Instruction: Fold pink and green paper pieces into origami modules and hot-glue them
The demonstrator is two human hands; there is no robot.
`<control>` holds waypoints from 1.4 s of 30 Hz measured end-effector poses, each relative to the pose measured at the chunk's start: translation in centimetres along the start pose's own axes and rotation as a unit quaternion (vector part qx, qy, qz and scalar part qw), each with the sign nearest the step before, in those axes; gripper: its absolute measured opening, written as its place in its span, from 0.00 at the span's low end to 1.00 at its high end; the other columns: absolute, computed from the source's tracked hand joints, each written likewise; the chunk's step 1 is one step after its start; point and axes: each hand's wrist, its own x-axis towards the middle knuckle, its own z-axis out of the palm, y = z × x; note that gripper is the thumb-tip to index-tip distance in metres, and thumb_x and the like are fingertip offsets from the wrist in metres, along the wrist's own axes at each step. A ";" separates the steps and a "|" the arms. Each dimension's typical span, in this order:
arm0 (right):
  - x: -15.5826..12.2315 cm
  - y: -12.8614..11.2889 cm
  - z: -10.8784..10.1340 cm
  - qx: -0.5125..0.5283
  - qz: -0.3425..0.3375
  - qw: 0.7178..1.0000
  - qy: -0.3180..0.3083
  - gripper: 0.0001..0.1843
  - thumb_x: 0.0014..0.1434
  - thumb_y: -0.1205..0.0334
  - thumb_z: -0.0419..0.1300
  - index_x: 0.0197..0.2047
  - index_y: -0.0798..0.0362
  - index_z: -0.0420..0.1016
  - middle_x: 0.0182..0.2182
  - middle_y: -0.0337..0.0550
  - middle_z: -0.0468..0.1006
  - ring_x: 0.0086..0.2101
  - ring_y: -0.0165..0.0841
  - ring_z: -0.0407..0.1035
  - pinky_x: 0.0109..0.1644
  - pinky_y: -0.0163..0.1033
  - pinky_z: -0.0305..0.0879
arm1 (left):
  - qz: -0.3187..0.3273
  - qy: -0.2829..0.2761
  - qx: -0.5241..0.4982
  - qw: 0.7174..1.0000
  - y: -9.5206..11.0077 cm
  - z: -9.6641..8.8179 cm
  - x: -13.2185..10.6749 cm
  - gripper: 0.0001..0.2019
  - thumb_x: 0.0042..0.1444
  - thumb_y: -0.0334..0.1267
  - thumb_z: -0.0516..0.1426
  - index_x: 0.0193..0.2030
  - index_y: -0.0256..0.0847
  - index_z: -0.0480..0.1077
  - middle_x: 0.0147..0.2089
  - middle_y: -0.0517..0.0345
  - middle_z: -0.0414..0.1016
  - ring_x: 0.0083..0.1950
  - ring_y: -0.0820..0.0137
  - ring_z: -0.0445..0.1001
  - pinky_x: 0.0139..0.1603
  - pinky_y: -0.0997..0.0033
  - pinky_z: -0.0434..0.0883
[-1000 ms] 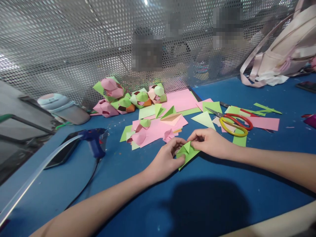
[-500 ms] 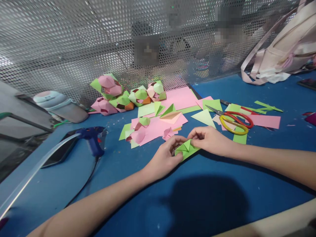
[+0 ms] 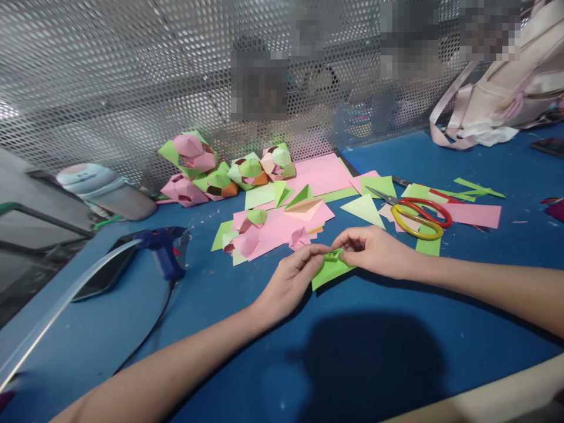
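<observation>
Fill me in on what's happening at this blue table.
A person is handling a folded piece of green paper, with the left hand on its left side and the right hand at its upper right. It is partly hidden by the fingers. Beyond the right hand, scissors lie among cut paper. A blue glue gun lies to the left, and folded-paper models sit near the perforated screen.

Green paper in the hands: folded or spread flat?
Folded: the green paper has creased flaps at its upper edge, between the left hand and right hand. Layer count: cannot tell.
</observation>
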 end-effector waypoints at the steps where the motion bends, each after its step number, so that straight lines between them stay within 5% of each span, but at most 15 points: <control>1: -0.1 -0.1 0.0 -0.007 -0.001 1.000 -0.001 0.09 0.52 0.69 0.57 0.37 0.55 0.75 0.25 0.35 0.70 0.26 0.25 0.63 0.30 0.31 0.60 | 0.001 0.004 -0.005 1.000 0.0 0.0 0.0 0.13 0.62 0.42 0.51 0.49 0.43 0.71 0.45 0.58 0.75 0.46 0.69 0.71 0.47 0.71 0.66; 12: -0.2 -0.6 0.3 -0.005 0.015 1.000 0.011 0.12 0.51 0.72 0.57 0.40 0.56 0.75 0.30 0.39 0.75 0.31 0.28 0.68 0.36 0.33 0.65 | -0.038 0.021 -0.079 0.996 0.1 0.3 0.3 0.14 0.62 0.43 0.51 0.47 0.41 0.71 0.38 0.60 0.73 0.39 0.71 0.68 0.41 0.74 0.65; 18: -0.5 -0.5 0.6 0.003 0.010 1.000 0.016 0.12 0.51 0.70 0.58 0.41 0.55 0.74 0.30 0.38 0.73 0.31 0.28 0.68 0.36 0.33 0.65 | -0.036 0.030 -0.065 0.997 0.4 0.4 0.1 0.11 0.62 0.43 0.51 0.39 0.39 0.70 0.34 0.61 0.71 0.36 0.73 0.67 0.38 0.76 0.64; 31: -0.6 -1.1 0.5 -0.029 0.004 0.999 0.034 0.05 0.50 0.73 0.56 0.29 0.56 0.72 0.22 0.33 0.69 0.24 0.23 0.61 0.27 0.29 0.57 | -0.038 0.028 -0.053 0.998 0.5 0.5 -0.1 0.08 0.56 0.34 0.55 0.43 0.40 0.70 0.33 0.62 0.70 0.32 0.75 0.66 0.32 0.77 0.63; 35: -0.6 -1.1 0.6 -0.019 -0.001 0.999 0.029 0.06 0.51 0.73 0.56 0.28 0.56 0.72 0.22 0.33 0.69 0.24 0.24 0.61 0.27 0.29 0.57 | -0.039 0.033 -0.091 0.994 0.5 0.7 0.1 0.06 0.52 0.31 0.57 0.38 0.38 0.71 0.34 0.60 0.72 0.33 0.75 0.68 0.34 0.77 0.65; 42: -0.7 -1.0 0.5 -0.027 -0.044 0.998 0.039 0.08 0.51 0.76 0.55 0.31 0.55 0.73 0.25 0.34 0.71 0.27 0.24 0.63 0.31 0.30 0.59 | -0.109 0.010 -0.195 0.975 0.3 0.6 0.4 0.07 0.55 0.38 0.57 0.38 0.38 0.72 0.29 0.61 0.72 0.30 0.75 0.67 0.32 0.77 0.63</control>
